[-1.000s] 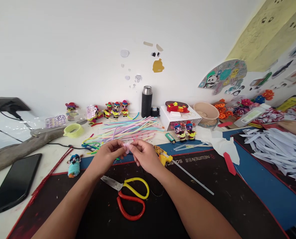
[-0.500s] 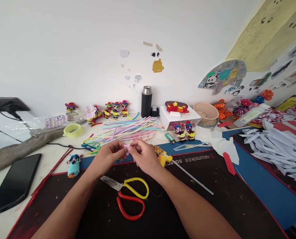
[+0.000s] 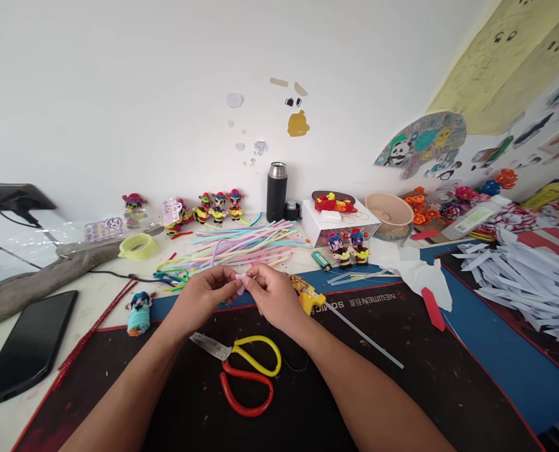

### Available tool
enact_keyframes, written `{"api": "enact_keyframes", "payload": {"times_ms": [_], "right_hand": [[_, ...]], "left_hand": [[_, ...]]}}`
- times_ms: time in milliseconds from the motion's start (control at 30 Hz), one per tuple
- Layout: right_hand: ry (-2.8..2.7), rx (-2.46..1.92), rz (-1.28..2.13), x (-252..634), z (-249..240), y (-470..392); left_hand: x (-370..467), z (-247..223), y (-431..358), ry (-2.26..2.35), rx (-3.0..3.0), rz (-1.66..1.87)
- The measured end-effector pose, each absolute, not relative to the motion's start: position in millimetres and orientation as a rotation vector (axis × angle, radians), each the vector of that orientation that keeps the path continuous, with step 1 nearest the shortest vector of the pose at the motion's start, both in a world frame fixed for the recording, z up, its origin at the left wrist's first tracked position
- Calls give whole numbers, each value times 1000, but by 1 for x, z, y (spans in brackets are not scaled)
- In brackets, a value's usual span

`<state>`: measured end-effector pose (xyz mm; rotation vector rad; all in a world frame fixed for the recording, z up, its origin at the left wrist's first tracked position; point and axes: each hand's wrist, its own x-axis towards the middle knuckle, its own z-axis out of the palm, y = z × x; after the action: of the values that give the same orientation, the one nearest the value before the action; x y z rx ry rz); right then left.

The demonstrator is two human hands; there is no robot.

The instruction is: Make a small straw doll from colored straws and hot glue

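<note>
Between my fingertips is a small pale pink-lilac piece [image 3: 241, 282], held above the far part of the black mat [image 3: 354, 389]. My left hand [image 3: 209, 292] pinches it from the left and my right hand [image 3: 273, 294] from the right, the fingertips nearly touching. Scissors [image 3: 246, 373] with one yellow and one red handle lie on the mat below my hands. Just right of my right hand is a yellow glue gun [image 3: 310, 298] with a long translucent stick [image 3: 364, 337]. Behind my hands lie many pastel fuzzy stems [image 3: 255, 242].
A black phone [image 3: 29, 345] and a small blue doll [image 3: 139, 314] are on the left. At the back stand a black bottle [image 3: 276, 194], a white box [image 3: 338, 226] and several small dolls [image 3: 219, 208]. White paper strips [image 3: 524, 282] are heaped at the right.
</note>
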<state>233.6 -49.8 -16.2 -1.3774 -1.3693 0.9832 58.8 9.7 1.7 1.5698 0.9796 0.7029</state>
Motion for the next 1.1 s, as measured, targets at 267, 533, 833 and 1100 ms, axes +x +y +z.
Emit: {"api": "enact_keyframes", "payload": {"times_ms": [267,533,833,1100], "right_hand": [[-1455,-1382,909,236,-17,-48],[-1437,-1386,928,235,-21,-47],[-1276,-1252,1129,235,-20,-46],[-1272,-1218,1232,239,-15,-46]], "left_hand": [[59,0,9,988,1580,749],[56,0,12,951,1575,691],[60,0,11,853,1482,711],[60,2,9,849,1523,718]]}}
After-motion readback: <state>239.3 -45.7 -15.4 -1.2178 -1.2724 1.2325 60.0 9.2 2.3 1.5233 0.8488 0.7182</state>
